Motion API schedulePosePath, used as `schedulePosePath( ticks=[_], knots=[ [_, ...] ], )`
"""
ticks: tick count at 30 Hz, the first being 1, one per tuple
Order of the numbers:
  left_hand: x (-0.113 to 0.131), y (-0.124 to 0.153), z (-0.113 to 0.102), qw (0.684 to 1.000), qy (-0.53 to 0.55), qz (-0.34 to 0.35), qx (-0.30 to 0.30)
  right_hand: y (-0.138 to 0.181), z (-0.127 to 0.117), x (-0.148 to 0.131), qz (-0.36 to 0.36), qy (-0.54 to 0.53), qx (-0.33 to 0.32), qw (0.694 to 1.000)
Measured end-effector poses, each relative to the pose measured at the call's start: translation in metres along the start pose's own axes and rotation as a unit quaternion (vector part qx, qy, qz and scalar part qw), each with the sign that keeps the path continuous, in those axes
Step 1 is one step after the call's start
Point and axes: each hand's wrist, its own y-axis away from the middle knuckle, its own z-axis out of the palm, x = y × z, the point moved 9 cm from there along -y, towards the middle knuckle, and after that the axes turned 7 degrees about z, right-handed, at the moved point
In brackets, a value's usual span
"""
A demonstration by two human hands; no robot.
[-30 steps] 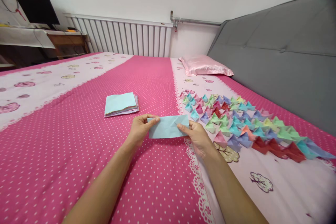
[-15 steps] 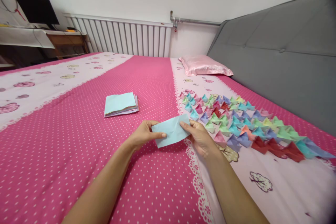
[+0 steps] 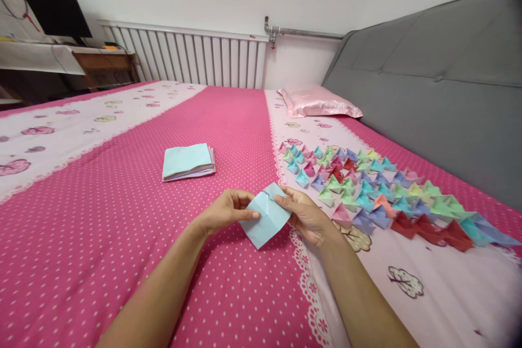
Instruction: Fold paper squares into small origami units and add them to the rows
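Now, front and centre, a pale blue paper (image 3: 267,225) is being held between two hands, tilted cornerwise with one corner pointing down toward the wearer and creases showing on its face. It's sitting over the pink dotted bedspread (image 3: 244,288), right beside the lace border; whether that low corner is touching the cloth, I can't tell. The left hand (image 3: 222,212) is pinching the paper's left side, thumb lying on top. Over on the other side, the right hand (image 3: 308,216) is gripping the upper right, thumb pressing on the face and fingers curling behind.

Just beyond the left hand, a paper stack (image 3: 185,160) is lying flat, a light blue sheet topping it. And out to the right, what a crowd: folded paper boats (image 3: 403,225) are standing close together in red, green, teal, purple, pink and yellow. Farther back, a pink pillow (image 3: 320,103) is resting near the grey headboard (image 3: 428,54), while a white radiator (image 3: 199,57) is lining the wall and a dark monitor (image 3: 57,13) is standing far left.
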Motion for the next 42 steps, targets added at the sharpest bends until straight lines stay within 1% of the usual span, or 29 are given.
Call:
schedulePosePath(
  ticks=[5,11,16,22,25,28,32,34,37,38,39,40,42],
  knots=[
    [0.000,-0.003,-0.007,0.999,-0.010,0.005,0.035,-0.002,-0.006,0.002,-0.001,-0.011,0.028,1.000],
    [0.008,-0.005,-0.015,0.993,-0.024,0.057,0.096,-0.001,-0.006,0.006,0.006,0.023,0.049,0.999],
    [0.009,-0.006,-0.018,0.991,-0.020,0.072,0.111,0.000,-0.006,0.004,-0.009,0.018,0.072,0.997],
    [0.010,-0.006,-0.029,0.981,-0.036,0.091,0.167,0.000,0.001,0.002,-0.024,0.078,0.037,0.996],
    [0.011,-0.005,-0.033,0.977,-0.036,0.103,0.185,0.002,0.004,0.001,-0.030,0.117,0.033,0.992],
    [0.011,-0.005,-0.035,0.973,-0.040,0.111,0.197,0.003,0.005,-0.003,-0.060,0.167,0.047,0.983],
    [0.010,-0.006,-0.035,0.972,-0.057,0.113,0.198,0.004,0.007,-0.015,-0.143,0.233,0.065,0.960],
    [0.016,-0.004,-0.040,0.960,-0.100,0.140,0.222,0.004,0.009,-0.017,-0.160,0.251,0.064,0.952],
    [0.030,0.002,-0.048,0.927,-0.180,0.191,0.269,0.005,0.009,-0.019,-0.162,0.260,0.069,0.949],
    [0.032,0.003,-0.048,0.922,-0.197,0.194,0.272,0.006,0.009,-0.020,-0.163,0.256,0.072,0.950],
    [0.032,0.002,-0.047,0.923,-0.205,0.186,0.266,0.006,0.009,-0.021,-0.163,0.250,0.072,0.952],
    [0.030,0.001,-0.045,0.931,-0.201,0.170,0.252,0.006,0.009,-0.021,-0.162,0.244,0.071,0.954],
    [0.021,-0.003,-0.036,0.957,-0.171,0.125,0.200,0.006,0.008,-0.020,-0.154,0.236,0.073,0.957]
  ],
)
